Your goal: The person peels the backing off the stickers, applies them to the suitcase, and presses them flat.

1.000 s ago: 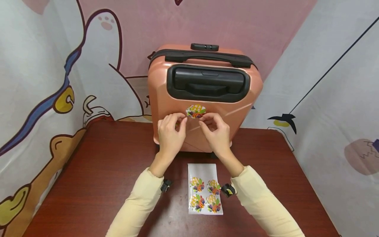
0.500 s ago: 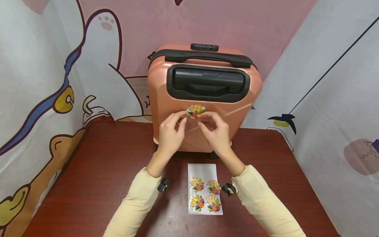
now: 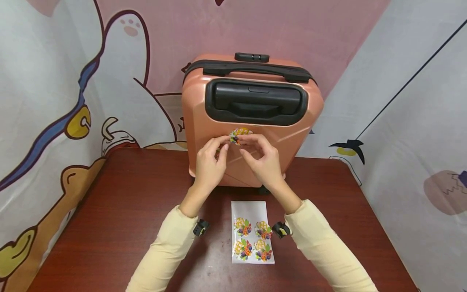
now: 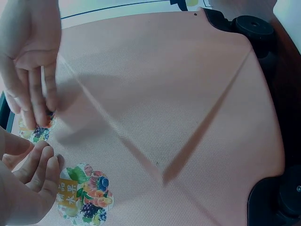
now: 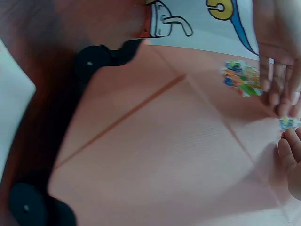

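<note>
A salmon-pink suitcase [image 3: 240, 168] stands upright, its black handle recess above a round fruit sticker [image 3: 241, 131]. My left hand [image 3: 211, 164] has its fingertips at this sticker's left edge. Slightly bent fingers of my right hand [image 3: 264, 160] lie over the sticker's lower right part and hide it, with the thumb held away below. A second fruit sticker [image 4: 85, 194] is on the suitcase beside my left hand, mostly hidden behind that hand in the head view. In the right wrist view, the left fingers [image 5: 282, 87] extend over the shell between the two stickers.
On the brown table [image 3: 127, 215], in front of the suitcase, lies a white sticker sheet [image 3: 249, 208] with several fruit stickers on its lower part. Cartoon-printed cloth [image 3: 292, 28] hangs behind and at both sides. Black suitcase wheels [image 4: 254, 28] show in the wrist views.
My right fingertips have slid left across the upper sticker and now cover more of it. The left hand has barely moved, and the suitcase and sheet stay in place.
</note>
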Tool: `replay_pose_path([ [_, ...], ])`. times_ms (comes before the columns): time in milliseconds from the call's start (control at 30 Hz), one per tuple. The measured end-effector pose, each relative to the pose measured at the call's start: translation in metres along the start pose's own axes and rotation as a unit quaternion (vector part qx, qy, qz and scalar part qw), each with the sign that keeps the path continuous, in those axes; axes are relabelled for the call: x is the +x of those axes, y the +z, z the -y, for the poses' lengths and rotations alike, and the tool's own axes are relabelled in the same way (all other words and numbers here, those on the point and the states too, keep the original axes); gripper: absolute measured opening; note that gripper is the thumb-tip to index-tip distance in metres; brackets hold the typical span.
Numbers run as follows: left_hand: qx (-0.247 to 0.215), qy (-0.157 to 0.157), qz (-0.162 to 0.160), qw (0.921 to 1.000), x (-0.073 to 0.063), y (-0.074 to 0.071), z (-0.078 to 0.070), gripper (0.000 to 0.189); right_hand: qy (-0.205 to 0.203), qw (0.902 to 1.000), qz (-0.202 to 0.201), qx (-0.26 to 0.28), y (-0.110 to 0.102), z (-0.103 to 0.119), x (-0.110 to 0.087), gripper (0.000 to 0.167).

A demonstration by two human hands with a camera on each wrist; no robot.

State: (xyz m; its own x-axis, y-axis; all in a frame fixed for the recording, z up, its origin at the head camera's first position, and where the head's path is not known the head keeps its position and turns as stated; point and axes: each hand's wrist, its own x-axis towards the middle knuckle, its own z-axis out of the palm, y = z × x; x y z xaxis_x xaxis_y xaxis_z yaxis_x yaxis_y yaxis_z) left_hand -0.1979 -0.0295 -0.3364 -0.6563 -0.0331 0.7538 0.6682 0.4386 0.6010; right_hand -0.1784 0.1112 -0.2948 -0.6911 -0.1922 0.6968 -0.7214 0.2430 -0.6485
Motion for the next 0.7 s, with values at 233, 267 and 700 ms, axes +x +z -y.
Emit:
replay_pose_path([
  [233, -0.007, 0.002, -0.002, 1.0, 0.001, 0.0, 0.0, 0.016, -0.001, 0.9996, 0.017, 0.021, 0.003, -0.021, -0.01, 0.027],
  [267, -0.008, 0.002, -0.002, 1.0, 0.001, 0.0, 0.0, 0.016, -0.001, 0.9997, 0.018, 0.02, 0.003, -0.024, -0.01, 0.027],
  [700, -0.022, -0.012, -0.002, 0.9997, 0.001, 0.0, 0.001, 0.017, -0.02, 0.9994, 0.007, 0.029, -0.003, -0.025, 0.004, 0.028],
])
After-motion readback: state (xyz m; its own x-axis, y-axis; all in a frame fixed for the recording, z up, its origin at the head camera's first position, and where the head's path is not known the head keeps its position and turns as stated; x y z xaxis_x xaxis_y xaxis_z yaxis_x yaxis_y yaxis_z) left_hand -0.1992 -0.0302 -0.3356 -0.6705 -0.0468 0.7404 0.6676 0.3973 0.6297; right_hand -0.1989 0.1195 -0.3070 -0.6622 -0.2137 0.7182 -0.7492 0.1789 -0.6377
